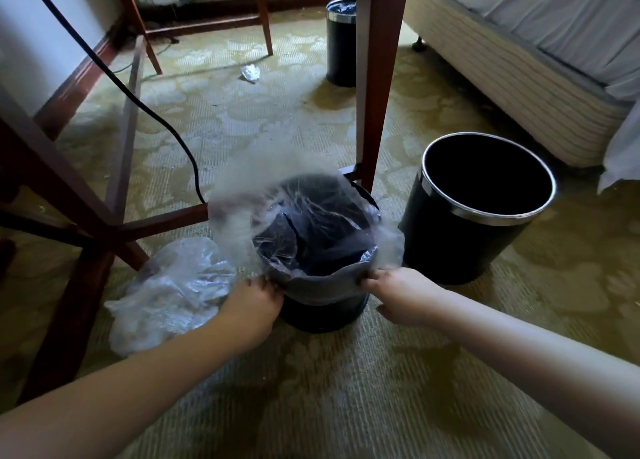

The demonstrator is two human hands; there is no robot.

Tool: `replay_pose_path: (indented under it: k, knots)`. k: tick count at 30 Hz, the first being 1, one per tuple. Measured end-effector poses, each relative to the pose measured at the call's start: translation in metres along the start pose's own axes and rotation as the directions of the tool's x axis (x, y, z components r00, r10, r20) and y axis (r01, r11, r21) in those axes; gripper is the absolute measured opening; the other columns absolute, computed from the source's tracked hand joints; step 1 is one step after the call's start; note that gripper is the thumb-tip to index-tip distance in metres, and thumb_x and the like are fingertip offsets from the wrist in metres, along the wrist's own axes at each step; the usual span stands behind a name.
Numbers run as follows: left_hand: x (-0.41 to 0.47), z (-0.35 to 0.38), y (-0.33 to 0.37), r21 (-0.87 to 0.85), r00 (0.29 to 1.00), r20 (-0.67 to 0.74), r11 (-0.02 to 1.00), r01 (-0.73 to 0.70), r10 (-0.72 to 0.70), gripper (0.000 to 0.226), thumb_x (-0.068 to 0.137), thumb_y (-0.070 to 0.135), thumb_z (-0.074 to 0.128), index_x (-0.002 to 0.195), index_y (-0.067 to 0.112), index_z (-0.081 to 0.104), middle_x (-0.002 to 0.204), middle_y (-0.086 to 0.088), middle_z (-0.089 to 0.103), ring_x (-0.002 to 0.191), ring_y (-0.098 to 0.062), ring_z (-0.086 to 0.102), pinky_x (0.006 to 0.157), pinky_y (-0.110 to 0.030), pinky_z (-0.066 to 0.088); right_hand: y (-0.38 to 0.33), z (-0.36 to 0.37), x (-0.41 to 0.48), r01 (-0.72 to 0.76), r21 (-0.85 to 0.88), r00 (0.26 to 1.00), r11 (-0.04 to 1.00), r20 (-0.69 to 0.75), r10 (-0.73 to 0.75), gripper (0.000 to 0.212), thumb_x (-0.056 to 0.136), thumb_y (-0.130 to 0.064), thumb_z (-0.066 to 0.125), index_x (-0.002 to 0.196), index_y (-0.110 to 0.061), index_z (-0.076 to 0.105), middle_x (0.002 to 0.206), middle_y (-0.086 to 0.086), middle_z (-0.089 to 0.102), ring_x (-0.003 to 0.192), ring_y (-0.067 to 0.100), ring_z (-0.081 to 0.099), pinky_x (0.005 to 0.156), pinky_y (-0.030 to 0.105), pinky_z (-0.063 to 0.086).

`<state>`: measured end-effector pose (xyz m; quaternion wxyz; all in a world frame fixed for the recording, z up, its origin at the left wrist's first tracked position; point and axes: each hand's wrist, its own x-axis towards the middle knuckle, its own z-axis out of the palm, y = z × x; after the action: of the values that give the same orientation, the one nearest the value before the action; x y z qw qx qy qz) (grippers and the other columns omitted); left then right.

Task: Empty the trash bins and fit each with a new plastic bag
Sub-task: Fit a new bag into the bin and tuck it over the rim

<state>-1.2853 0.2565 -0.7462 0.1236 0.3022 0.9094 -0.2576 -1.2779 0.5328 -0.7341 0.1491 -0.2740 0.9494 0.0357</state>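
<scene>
A black trash bin [322,313] stands on the carpet in front of me, with a clear plastic bag [311,223] draped over its mouth; the far part of the bag is blurred. My left hand [254,301] grips the bag's edge at the bin's near left rim. My right hand [398,294] pinches the bag's edge at the near right rim. To the right stands a second black bin [460,247] with a chrome rim and no bag inside. A third black bin [341,56] with a bag in it stands further back.
A crumpled used plastic bag [169,292] lies on the carpet left of the near bin. Wooden table legs [375,77] and crossbars [162,221] surround the bin. A black cable [145,108] hangs down. A crumpled tissue [250,72] lies far back. The bed [519,60] is at right.
</scene>
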Motion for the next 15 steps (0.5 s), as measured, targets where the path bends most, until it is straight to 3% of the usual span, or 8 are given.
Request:
replay_pose_path:
  k: [2,4,6,8,9,11,12,15]
  knots:
    - [0.000,-0.004,0.003,-0.070,0.977,0.206,0.996,0.060,-0.044,0.050,0.088,0.026,0.046,0.135,0.010,0.046,0.136,-0.016,0.045,0.123,-0.033,0.042,0.098,-0.042,0.038,-0.004,0.002,-0.001,-0.029,-0.024,0.989,0.999,0.147,0.032,0.045,0.089,-0.021,0.056,0.133,-0.014,0.051,0.128,0.007,0.055,0.116,0.027,0.055,0.091,0.041,0.051]
    - [-0.003,-0.012,0.005,-0.117,0.991,0.131,0.993,0.001,0.015,0.037,0.091,0.028,0.041,0.121,0.012,0.056,0.122,-0.011,0.056,0.112,-0.030,0.051,0.090,-0.039,0.044,-0.009,0.000,-0.004,0.018,-0.040,0.990,0.999,0.139,-0.012,0.036,0.092,-0.024,0.053,0.126,-0.015,0.056,0.119,0.006,0.059,0.107,0.026,0.059,0.086,0.039,0.053]
    - [-0.006,-0.017,0.002,-0.168,0.976,-0.175,0.973,-0.160,0.130,0.027,0.089,0.028,0.041,0.091,0.015,0.064,0.090,-0.005,0.065,0.083,-0.025,0.062,0.069,-0.034,0.053,-0.016,-0.005,-0.009,0.092,-0.018,0.995,0.996,-0.027,-0.092,0.023,0.092,-0.025,0.048,0.108,-0.015,0.062,0.100,0.003,0.064,0.088,0.025,0.064,0.072,0.036,0.053]
    - [-0.012,-0.019,0.004,-0.222,0.844,-0.507,0.920,-0.324,0.175,0.019,0.084,0.023,0.048,0.068,0.017,0.057,0.064,0.000,0.056,0.056,-0.018,0.054,0.047,-0.026,0.045,-0.022,-0.008,-0.012,0.212,0.004,0.916,0.977,-0.349,-0.198,0.012,0.085,-0.020,0.050,0.086,-0.013,0.060,0.078,0.000,0.061,0.066,0.022,0.060,0.056,0.031,0.048]
    - [-0.013,-0.023,0.006,-0.226,0.770,-0.622,0.907,-0.355,0.146,0.016,0.082,0.020,0.051,0.066,0.016,0.054,0.063,0.000,0.052,0.056,-0.016,0.049,0.047,-0.025,0.040,-0.025,-0.009,-0.013,0.277,0.013,0.835,0.961,-0.498,-0.235,0.007,0.083,-0.016,0.053,0.082,-0.012,0.059,0.074,0.001,0.057,0.063,0.021,0.056,0.055,0.030,0.045]
    - [-0.009,-0.031,0.007,-0.207,0.664,-0.743,0.915,-0.347,0.084,0.009,0.078,0.018,0.056,0.072,0.012,0.053,0.072,-0.003,0.051,0.068,-0.019,0.047,0.058,-0.029,0.036,-0.029,-0.013,-0.007,0.340,0.038,0.719,0.940,-0.654,-0.234,0.005,0.084,-0.010,0.057,0.088,-0.008,0.060,0.082,0.005,0.055,0.072,0.021,0.051,0.063,0.029,0.043]
    - [-0.005,-0.034,0.006,-0.212,0.634,-0.772,0.925,-0.316,0.040,0.011,0.076,0.021,0.059,0.078,0.011,0.053,0.080,-0.005,0.054,0.076,-0.022,0.049,0.064,-0.031,0.038,-0.029,-0.015,-0.003,0.329,0.061,0.715,0.942,-0.668,-0.206,0.011,0.085,-0.011,0.058,0.095,-0.006,0.061,0.089,0.007,0.057,0.078,0.022,0.052,0.068,0.030,0.045]
    - [0.004,-0.033,-0.002,-0.233,0.763,-0.646,0.952,-0.199,0.001,0.041,0.072,0.041,0.065,0.099,0.013,0.054,0.104,-0.005,0.059,0.102,-0.025,0.054,0.086,-0.037,0.040,-0.022,-0.013,0.012,0.218,0.053,0.821,0.974,-0.550,-0.154,0.037,0.084,-0.030,0.065,0.115,-0.009,0.060,0.110,0.007,0.061,0.100,0.026,0.058,0.090,0.038,0.049]
